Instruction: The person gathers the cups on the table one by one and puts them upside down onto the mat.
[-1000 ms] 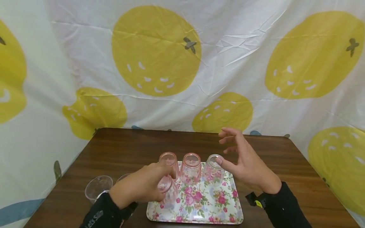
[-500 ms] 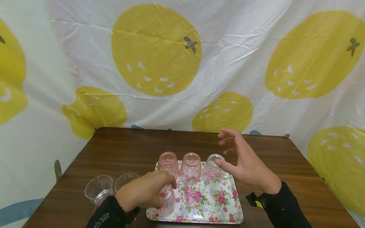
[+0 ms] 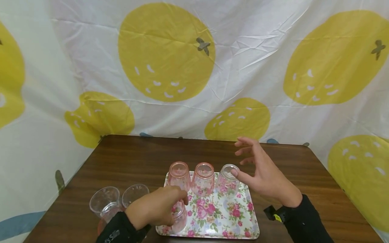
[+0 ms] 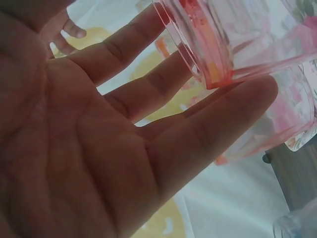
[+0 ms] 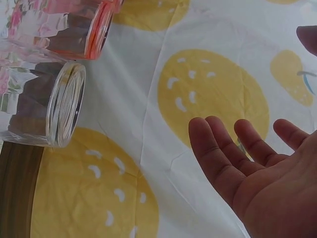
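Observation:
My left hand point(image 3: 159, 206) grips an upside-down pink-tinted glass point(image 3: 180, 221) at the front left of the floral tray point(image 3: 212, 233). In the left wrist view, fingers reach along the sides of this glass point(image 4: 267, 44) near its thick base. Behind it two more pink glasses, a left one point(image 3: 179, 173) and a middle one point(image 3: 203, 180), stand inverted in the tray's back row. A colourless glass point(image 3: 228, 185), inverted too, ends that row on the right. Beside it my right hand point(image 3: 264, 173) hovers with fingers loosely spread, holding nothing; its thumb overlaps the glass in the head view.
Left of the tray, two clear glasses, one outer point(image 3: 104, 202) and one inner point(image 3: 133, 193), stand mouth up on the brown wooden table point(image 3: 136, 158). A reddish glass point(image 3: 101, 224) shows partly behind the left sleeve. A lemon-print cloth point(image 3: 243, 67) hangs behind the table.
My left hand has moved slightly down and nearer with the pink glass, uncovering the back-left glass and the inner clear glass. The right hand has barely moved.

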The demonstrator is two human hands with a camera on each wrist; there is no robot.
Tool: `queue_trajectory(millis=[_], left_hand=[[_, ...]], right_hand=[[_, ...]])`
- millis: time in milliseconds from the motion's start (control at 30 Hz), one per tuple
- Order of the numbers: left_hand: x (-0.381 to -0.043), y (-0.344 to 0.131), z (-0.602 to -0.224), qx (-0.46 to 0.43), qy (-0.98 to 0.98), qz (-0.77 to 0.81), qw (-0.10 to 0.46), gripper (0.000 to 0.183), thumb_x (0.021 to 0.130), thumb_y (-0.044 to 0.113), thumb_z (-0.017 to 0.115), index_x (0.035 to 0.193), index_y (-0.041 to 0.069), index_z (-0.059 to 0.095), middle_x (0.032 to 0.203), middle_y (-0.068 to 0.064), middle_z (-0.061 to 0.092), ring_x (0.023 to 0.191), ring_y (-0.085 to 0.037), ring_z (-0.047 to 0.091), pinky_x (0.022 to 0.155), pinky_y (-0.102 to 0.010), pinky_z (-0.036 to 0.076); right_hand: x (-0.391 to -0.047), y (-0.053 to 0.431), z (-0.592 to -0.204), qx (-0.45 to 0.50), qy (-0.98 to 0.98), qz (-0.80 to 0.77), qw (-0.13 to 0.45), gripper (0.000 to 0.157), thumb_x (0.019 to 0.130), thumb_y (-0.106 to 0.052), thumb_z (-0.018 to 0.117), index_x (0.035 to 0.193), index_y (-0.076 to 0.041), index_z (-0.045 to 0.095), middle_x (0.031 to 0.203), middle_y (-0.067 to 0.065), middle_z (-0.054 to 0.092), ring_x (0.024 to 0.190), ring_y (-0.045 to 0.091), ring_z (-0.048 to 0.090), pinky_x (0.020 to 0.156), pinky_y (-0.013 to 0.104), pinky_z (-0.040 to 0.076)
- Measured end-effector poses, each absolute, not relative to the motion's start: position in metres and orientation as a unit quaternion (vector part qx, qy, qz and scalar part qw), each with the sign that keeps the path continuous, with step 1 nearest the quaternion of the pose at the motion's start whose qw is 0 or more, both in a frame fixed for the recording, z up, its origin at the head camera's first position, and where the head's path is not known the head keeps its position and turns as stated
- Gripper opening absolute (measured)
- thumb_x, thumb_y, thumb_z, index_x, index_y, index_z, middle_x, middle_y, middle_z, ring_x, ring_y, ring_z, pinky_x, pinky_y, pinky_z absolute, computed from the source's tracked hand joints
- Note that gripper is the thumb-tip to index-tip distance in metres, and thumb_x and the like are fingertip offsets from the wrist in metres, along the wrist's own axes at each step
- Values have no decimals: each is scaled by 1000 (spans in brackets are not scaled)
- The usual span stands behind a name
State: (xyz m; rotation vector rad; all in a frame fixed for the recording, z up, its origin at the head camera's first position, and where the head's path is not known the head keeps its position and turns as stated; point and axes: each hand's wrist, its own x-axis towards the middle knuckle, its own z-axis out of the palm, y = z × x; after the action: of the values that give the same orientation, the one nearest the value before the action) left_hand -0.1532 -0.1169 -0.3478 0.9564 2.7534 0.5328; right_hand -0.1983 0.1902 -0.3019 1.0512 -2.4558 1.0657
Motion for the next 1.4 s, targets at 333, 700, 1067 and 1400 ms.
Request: queue_trajectory(millis=[333,700,1067,1400], left_hand=[[-152,-120,-352,316,927,184,83,48,57,1,84,101,13,67,100,-2,67,74,-13,51,62,-32,50],[-146,-127,-350,302,926,208,93,63,67,18,87,126,14,64,123,-10,63,101,-21,57,82,-45,56],[-132,-163,-315,299,922,246,-4,56,76,22,85,126,10,62,123,-9,63,111,-30,58,89,-54,54],[-112,-210,-316,229,950,204,-61,51,72,27,87,116,13,67,107,2,67,93,-13,61,76,-42,57]], right_hand=[[-199,191,-305,362,-847,367,132,84,86,-14,76,151,-17,23,140,8,43,115,21,52,83,49,56],[-198,191,-304,361,-845,369,140,84,86,-10,75,151,-14,22,142,10,42,116,25,52,82,52,56],[-198,191,-304,365,-842,370,145,86,86,-8,74,153,-13,20,145,12,41,115,23,52,81,51,55],[-201,194,-307,362,-847,362,147,86,86,-9,75,152,-14,21,143,11,42,113,18,51,80,48,57]])
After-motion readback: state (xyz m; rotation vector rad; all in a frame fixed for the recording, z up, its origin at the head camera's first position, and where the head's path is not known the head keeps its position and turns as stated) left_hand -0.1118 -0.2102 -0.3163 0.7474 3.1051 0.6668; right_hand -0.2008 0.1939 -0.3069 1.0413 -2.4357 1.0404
